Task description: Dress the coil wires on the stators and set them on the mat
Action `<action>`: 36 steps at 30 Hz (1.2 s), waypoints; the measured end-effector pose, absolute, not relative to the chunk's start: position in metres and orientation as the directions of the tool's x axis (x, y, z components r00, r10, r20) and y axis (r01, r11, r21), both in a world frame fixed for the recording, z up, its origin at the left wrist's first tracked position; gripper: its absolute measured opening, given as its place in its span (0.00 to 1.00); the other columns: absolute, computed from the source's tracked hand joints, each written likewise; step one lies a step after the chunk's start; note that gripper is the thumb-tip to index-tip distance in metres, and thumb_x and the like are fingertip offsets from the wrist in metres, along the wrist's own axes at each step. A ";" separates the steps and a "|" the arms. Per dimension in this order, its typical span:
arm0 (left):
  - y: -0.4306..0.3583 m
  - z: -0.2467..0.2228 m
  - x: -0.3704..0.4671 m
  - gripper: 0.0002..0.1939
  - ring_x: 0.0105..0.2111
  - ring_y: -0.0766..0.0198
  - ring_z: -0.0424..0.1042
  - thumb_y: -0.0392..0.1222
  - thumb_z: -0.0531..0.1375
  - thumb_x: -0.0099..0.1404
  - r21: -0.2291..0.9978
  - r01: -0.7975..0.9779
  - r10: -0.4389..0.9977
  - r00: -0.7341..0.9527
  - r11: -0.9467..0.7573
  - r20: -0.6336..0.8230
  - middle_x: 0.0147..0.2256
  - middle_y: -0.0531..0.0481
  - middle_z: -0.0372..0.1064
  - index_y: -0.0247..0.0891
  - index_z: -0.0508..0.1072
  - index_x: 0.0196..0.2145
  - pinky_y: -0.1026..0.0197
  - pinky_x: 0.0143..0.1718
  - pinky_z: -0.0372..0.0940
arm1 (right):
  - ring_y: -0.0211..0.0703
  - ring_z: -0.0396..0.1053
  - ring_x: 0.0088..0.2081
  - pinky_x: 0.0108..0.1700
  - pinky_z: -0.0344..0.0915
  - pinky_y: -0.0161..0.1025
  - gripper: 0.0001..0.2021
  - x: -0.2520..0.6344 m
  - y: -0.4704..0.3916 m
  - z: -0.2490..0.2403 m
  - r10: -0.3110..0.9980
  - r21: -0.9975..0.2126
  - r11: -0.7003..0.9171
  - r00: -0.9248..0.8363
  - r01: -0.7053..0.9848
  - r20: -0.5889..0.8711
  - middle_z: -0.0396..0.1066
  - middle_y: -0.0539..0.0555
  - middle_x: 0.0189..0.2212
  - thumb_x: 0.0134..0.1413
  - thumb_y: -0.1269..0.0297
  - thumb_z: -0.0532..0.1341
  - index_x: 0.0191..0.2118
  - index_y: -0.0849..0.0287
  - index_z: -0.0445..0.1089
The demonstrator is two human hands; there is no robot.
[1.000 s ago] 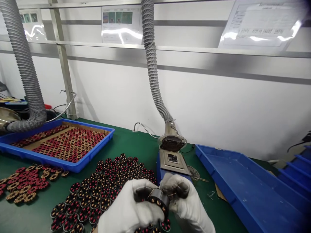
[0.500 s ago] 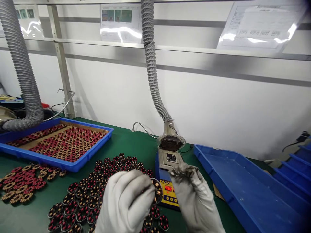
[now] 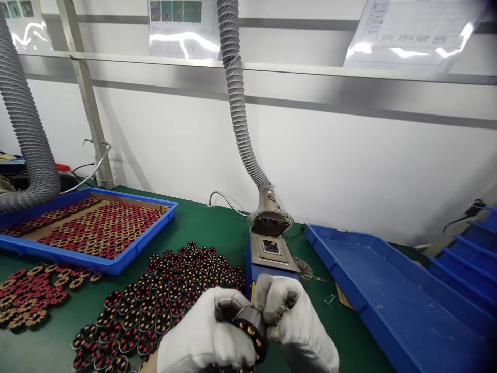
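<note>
My left hand [image 3: 217, 331], in a white glove with darkened fingertips, is closed around a round motor part [image 3: 252, 329]. The part is tilted, with a dark outer ring and copper-coloured segments inside. Against its right side, my gloved right hand [image 3: 289, 316] has its fingers curled and pinching at the edge; the exact contact is partly hidden. Just beyond the hands stands a blue solder pot [image 3: 274, 254] with a metal top and a small square opening. Many similar ringed parts [image 3: 155, 300] with red or tan segments lie to the left.
A blue tray [image 3: 116, 267] at left holds rows of red and tan rings, with loose rings [image 3: 31, 295] in front. Another blue tray [image 3: 373, 295] lies at right, beside stacked blue trays [image 3: 466, 259]. A grey extraction hose [image 3: 238, 103] hangs down behind the pot.
My right hand has come down and left from above the pot's front to meet the part. My left hand has lowered and turned the part. The view has shifted slightly.
</note>
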State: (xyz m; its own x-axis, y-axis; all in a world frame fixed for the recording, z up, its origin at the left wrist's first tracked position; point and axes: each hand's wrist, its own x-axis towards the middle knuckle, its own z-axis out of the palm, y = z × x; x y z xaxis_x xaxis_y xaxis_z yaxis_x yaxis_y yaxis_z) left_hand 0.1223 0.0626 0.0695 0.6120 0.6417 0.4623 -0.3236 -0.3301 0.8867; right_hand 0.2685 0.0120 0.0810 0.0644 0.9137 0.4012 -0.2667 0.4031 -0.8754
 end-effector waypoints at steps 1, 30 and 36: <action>0.063 0.071 0.125 0.13 0.21 0.63 0.69 0.49 0.59 0.59 0.830 -0.299 0.620 0.557 -0.471 0.553 0.24 0.50 0.69 0.36 0.69 0.34 0.64 0.20 0.64 | 0.36 0.62 0.22 0.25 0.58 0.34 0.10 0.265 0.012 0.081 0.893 -0.855 0.449 0.116 -0.260 0.434 0.68 0.47 0.20 0.27 0.61 0.74 0.19 0.54 0.73; 0.085 0.078 0.104 0.08 0.46 0.56 0.64 0.41 0.52 0.66 0.580 -0.073 0.521 0.361 -0.811 0.773 0.38 0.51 0.69 0.43 0.71 0.36 0.51 0.55 0.52 | 0.38 0.70 0.36 0.46 0.64 0.38 0.17 0.227 0.026 0.080 0.990 -0.734 0.138 0.116 -0.665 0.081 0.73 0.50 0.35 0.35 0.67 0.72 0.37 0.55 0.73; 0.084 0.083 0.097 0.09 0.49 0.58 0.63 0.38 0.61 0.60 0.763 -0.106 0.695 0.349 -0.638 0.629 0.45 0.51 0.67 0.44 0.70 0.40 0.58 0.52 0.58 | 0.40 0.71 0.34 0.41 0.68 0.39 0.16 0.233 0.024 0.071 0.996 -0.667 0.087 0.061 -0.740 0.063 0.75 0.51 0.34 0.37 0.64 0.71 0.37 0.54 0.73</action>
